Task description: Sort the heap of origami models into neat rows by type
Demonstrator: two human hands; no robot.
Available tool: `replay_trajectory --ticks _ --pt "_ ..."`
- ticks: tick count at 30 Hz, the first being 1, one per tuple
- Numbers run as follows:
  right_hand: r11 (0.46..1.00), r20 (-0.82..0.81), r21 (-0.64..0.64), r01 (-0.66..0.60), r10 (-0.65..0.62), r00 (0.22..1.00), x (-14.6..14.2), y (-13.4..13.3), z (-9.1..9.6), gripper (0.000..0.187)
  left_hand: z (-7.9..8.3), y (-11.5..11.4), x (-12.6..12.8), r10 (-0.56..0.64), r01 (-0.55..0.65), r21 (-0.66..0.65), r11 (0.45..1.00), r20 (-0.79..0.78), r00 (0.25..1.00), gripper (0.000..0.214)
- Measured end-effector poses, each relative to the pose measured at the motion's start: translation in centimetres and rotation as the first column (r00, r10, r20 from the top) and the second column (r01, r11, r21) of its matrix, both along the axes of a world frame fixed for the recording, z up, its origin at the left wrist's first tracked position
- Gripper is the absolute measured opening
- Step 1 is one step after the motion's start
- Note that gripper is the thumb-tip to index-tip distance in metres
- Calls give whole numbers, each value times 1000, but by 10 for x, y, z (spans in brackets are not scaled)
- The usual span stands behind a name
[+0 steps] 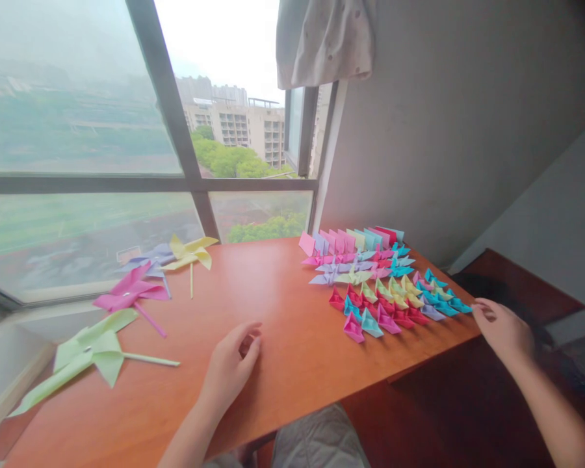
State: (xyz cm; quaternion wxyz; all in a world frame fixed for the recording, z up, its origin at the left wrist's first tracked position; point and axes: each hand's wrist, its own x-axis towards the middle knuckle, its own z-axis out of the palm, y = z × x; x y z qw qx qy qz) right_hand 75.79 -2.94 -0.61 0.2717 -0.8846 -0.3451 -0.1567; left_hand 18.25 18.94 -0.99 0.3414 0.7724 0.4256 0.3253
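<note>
My left hand [234, 361] rests on the wooden table [273, 383], its fingers curled in loosely toward the thumb with nothing seen in them. At the table's right edge is my right hand [506, 330], also curled, with nothing visible in it. Its fingertips are beside the tip of a blue paper boat [461, 304]; whether they touch is unclear. Rows of folded paper boats [387, 318] in several colours cover the table's right part. Behind them lie folded paper cranes [344, 265], and a row of folded paper cards [338, 242] stands at the back.
On the left lie a green pinwheel [90, 351], a pink pinwheel [127, 294], a purple pinwheel [156, 259] and a yellow pinwheel [188, 250]. Windows [82, 234] border the table's far side. A curtain [326, 45] hangs above, beside a grey wall [433, 143].
</note>
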Motion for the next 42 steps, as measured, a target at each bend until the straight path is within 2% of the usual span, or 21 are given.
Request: replay_trajectory --ticks 2,4,7,10,13,15,16,18,22,27,34,38,42 --pt "996 109 84 -1 -8 994 -15 11 9 21 1 0 2 2 -2 -2 1000 -5 1000 29" --pt "985 153 161 -65 40 987 -45 29 23 25 2 -1 3 3 -3 -4 1000 -8 1000 28" --pt "932 108 245 -268 248 963 -113 68 45 30 2 -2 4 4 -4 -12 1000 5 1000 27" --pt "813 25 288 -505 521 853 -199 109 55 32 2 -2 4 11 -11 -22 1000 34 999 27" --pt "679 -147 331 -655 723 675 -282 143 46 27 4 -3 3 37 -35 -28 999 76 996 26" --pt "604 -226 345 -719 796 561 -327 161 32 25 6 -4 3 52 -49 -25 998 100 994 26" --pt "579 -254 330 -746 815 520 -345 167 24 24 6 -5 3 54 -52 -20 998 102 993 25" --pt "561 -284 284 -778 824 490 -371 177 9 22 6 -6 3 46 -46 -3 999 89 995 24" --pt "536 -301 201 -820 830 470 -390 184 -8 22 7 -8 4 9 -10 30 1000 44 999 21" --pt "516 -335 174 -839 832 442 -389 182 -11 23 9 -11 4 11 -13 42 999 40 999 19" --pt "516 -326 130 -846 829 455 -393 182 -13 23 15 -10 1 39 -42 32 999 74 997 20" --pt "501 -347 83 -861 825 447 -392 182 -7 25 21 -10 -20 103 -106 49 993 46 994 21" --pt "470 -331 4 -883 834 442 -409 184 7 21 25 -16 -60 301 -300 85 950 -6 954 23"
